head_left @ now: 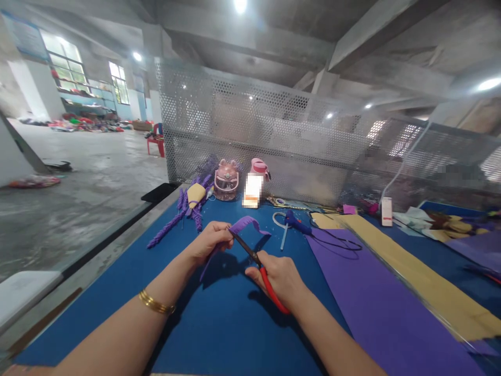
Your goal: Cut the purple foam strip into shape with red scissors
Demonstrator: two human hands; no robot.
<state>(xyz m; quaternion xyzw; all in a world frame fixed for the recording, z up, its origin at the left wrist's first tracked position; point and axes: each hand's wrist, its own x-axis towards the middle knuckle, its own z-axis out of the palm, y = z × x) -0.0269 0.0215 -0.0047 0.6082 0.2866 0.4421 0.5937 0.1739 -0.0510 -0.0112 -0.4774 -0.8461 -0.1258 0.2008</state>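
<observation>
My left hand pinches a curled purple foam strip above the blue table. My right hand is closed around red-handled scissors. Their dark blades point up and left and meet the strip close to my left fingers. A gold bangle sits on my left wrist.
A wide purple sheet and a yellow sheet lie at right. A blue glue gun lies behind my hands. Purple foam stems, a pink cup and a pink bottle stand before the perforated metal screen.
</observation>
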